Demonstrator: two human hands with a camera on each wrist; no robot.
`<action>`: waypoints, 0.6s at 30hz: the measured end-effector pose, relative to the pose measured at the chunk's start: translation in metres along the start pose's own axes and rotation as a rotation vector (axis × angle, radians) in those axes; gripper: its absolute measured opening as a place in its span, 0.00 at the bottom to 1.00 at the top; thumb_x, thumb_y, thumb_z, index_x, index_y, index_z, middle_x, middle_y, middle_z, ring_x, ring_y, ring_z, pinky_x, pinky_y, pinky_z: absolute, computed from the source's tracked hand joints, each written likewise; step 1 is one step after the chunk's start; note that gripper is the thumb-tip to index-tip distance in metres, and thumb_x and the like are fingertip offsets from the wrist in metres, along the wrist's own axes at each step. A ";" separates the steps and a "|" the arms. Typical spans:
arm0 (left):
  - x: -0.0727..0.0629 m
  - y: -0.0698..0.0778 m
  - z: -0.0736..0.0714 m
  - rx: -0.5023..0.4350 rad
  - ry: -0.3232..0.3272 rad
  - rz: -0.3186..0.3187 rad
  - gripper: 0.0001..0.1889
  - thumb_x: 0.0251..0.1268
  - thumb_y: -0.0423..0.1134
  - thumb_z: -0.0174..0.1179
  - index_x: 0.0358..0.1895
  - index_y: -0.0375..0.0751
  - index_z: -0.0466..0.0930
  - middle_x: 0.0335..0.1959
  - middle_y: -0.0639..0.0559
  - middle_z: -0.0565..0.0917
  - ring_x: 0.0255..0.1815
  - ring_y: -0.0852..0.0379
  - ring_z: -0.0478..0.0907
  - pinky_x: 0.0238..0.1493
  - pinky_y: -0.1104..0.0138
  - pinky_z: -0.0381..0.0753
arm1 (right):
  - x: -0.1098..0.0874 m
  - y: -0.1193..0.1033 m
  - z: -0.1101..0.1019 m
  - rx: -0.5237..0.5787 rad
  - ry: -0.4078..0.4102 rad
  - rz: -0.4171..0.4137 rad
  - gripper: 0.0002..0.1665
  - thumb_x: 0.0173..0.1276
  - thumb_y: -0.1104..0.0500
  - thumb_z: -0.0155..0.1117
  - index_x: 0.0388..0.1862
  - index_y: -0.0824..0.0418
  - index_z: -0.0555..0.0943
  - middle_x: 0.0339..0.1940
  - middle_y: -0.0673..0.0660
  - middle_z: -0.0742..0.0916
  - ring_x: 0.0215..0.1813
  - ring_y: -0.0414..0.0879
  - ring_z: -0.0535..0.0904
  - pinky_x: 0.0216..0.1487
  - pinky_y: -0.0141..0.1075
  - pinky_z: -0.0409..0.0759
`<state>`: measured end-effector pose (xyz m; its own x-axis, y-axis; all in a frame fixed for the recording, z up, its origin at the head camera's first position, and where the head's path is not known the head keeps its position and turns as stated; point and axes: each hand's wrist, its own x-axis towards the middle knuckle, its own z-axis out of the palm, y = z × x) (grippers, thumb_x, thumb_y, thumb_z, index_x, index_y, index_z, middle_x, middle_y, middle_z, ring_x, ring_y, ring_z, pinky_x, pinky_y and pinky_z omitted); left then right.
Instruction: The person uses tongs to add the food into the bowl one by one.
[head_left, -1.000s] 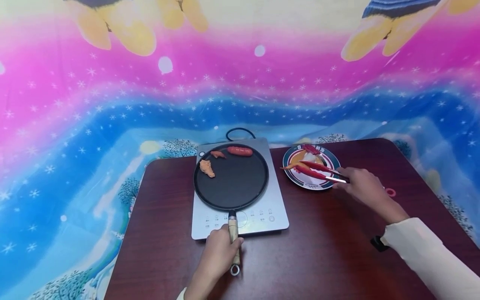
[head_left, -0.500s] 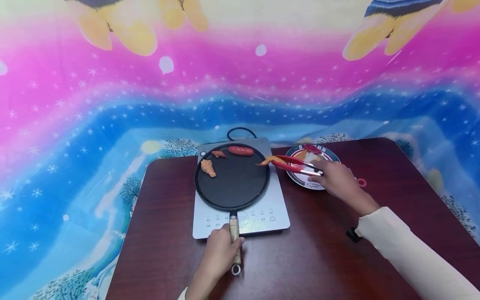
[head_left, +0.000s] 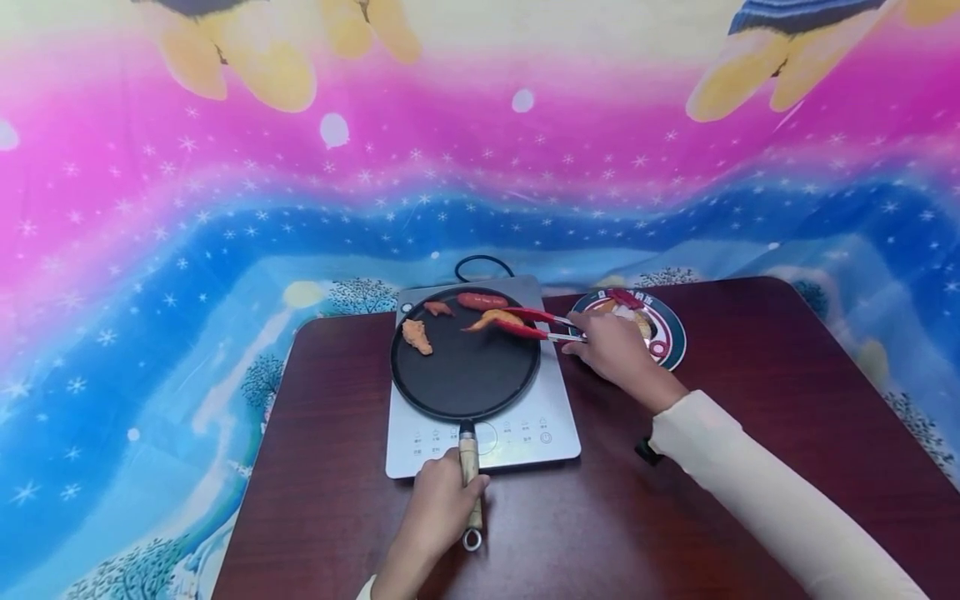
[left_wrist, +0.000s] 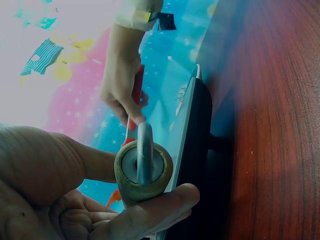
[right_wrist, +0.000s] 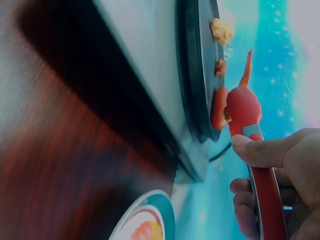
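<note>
Tongs, pinched in the right hand, are now being held over the pan with an orange food piece carried off the plate, while the pan handle is being gripped by the left hand.

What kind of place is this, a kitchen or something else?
Probably a makeshift cooking spot, not a real kitchen: a portable induction cooker sits on a dark wooden table, with a flat pan on it, and a colourful printed cloth hangs behind.

One pan, one plate, one tongs, four food pieces.
</note>
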<state>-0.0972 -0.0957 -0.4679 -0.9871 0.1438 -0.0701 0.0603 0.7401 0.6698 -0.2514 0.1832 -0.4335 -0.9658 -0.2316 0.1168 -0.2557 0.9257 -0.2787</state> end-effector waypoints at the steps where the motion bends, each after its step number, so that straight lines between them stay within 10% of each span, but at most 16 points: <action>1: 0.000 0.000 0.000 0.000 0.001 -0.002 0.12 0.61 0.38 0.71 0.37 0.33 0.80 0.18 0.54 0.77 0.23 0.60 0.76 0.27 0.67 0.78 | 0.003 -0.003 0.001 0.006 -0.012 0.006 0.33 0.67 0.52 0.74 0.67 0.63 0.79 0.53 0.65 0.89 0.49 0.58 0.87 0.48 0.56 0.84; 18: 0.000 0.001 0.001 -0.003 -0.004 -0.008 0.13 0.62 0.37 0.71 0.38 0.31 0.80 0.18 0.53 0.77 0.21 0.61 0.75 0.26 0.69 0.77 | 0.032 -0.033 0.012 -0.095 -0.014 -0.059 0.26 0.66 0.52 0.75 0.59 0.63 0.83 0.45 0.63 0.90 0.43 0.57 0.87 0.43 0.52 0.85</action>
<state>-0.0974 -0.0949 -0.4679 -0.9871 0.1400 -0.0783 0.0516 0.7392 0.6715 -0.2746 0.1419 -0.4323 -0.9499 -0.2898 0.1170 -0.3073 0.9343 -0.1805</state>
